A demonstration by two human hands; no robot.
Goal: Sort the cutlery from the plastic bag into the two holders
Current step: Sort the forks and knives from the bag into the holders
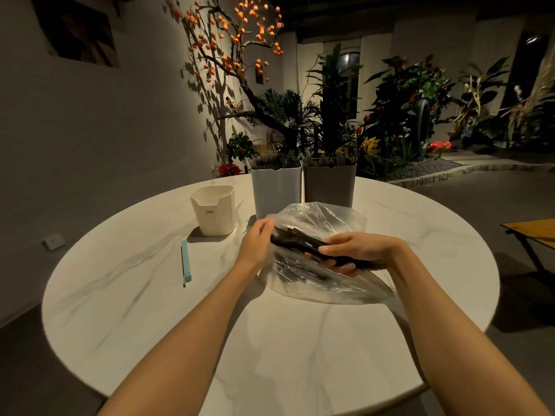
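A clear plastic bag lies on the round white table, with dark cutlery showing through it. My right hand grips a bundle of black cutlery over the bag. My left hand holds the bag's left edge beside that bundle. Behind the bag stand two holders side by side: a light grey holder with fork tines sticking up, and a darker grey holder with blade-like pieces in it.
A small cream cup marked CRBW stands at the left back of the table. A light blue bag clip lies in front of it. Plants fill the room behind the table, and a wooden side table is at the right.
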